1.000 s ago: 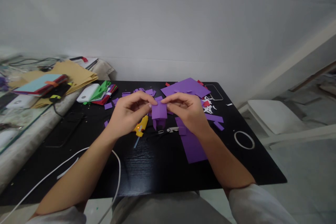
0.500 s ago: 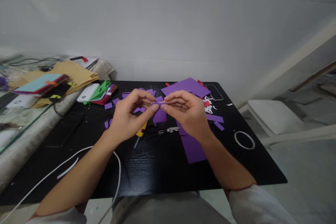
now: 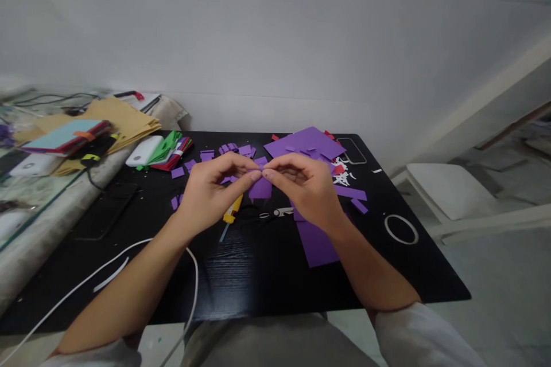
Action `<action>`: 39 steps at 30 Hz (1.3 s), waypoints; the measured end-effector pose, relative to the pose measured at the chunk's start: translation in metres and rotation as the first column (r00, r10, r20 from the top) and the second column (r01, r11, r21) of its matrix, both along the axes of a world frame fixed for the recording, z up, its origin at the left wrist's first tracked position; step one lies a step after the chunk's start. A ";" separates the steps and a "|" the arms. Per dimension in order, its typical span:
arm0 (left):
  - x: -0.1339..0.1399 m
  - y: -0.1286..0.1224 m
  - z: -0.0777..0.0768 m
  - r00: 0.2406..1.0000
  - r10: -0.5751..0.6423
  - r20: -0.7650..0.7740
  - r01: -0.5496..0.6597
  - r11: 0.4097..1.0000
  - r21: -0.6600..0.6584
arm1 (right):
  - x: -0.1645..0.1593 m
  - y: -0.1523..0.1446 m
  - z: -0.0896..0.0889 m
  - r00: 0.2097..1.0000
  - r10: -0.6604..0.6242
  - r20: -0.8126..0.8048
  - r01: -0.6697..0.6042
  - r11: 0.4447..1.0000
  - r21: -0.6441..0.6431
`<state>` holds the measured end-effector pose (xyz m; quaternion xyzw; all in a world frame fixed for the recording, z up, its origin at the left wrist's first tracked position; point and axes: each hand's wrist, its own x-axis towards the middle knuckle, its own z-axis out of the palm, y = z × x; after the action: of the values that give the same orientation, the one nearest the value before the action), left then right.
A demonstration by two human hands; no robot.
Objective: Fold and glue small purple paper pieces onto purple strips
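Observation:
My left hand [image 3: 216,183] and my right hand [image 3: 304,184] meet over the middle of the black table, thumbs and fingertips pinched together on a small piece of purple paper [image 3: 260,188]. Part of the piece shows below the thumbs; its upper edge is mostly covered by my fingers. Just under my left hand lies a yellow-handled utility knife [image 3: 233,210] with its blade toward me. Beside it, black-handled pliers [image 3: 279,213] point left, partly hidden by shadow. A large purple sheet [image 3: 317,243] extends beneath my right wrist.
Small purple paper pieces [image 3: 207,155] are scattered behind my left hand. A purple sheet [image 3: 303,140] lies behind the right, near white scraps [image 3: 342,176]. A metal ring [image 3: 401,229] rests at right. A white cable [image 3: 196,281] crosses at left, with colored paper bundles [image 3: 172,155] beyond.
My thumbs have come closer together along the purple paper's upper edge, and less of that edge shows. The right-hand fingers have curled slightly inward. The table items stay put.

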<state>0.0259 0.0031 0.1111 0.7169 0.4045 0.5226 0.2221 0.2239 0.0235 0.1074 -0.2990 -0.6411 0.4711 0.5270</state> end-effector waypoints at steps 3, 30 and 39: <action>0.001 0.000 0.001 1.000 -0.007 0.026 0.008 1.000 -0.019 | -0.001 0.000 -0.001 1.000 0.000 -0.006 0.001 1.000 0.025; 0.003 0.000 0.001 1.000 0.019 0.025 -0.018 0.998 -0.063 | -0.003 0.001 -0.002 0.999 -0.038 0.011 0.038 0.999 0.032; 0.005 0.000 0.001 0.998 0.030 0.055 -0.027 0.997 -0.067 | -0.002 0.003 -0.004 1.000 -0.018 0.012 0.018 1.000 0.018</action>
<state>0.0313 0.0029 0.1123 0.6886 0.4253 0.5318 0.2494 0.2221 0.0267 0.1032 -0.3030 -0.6459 0.4585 0.5299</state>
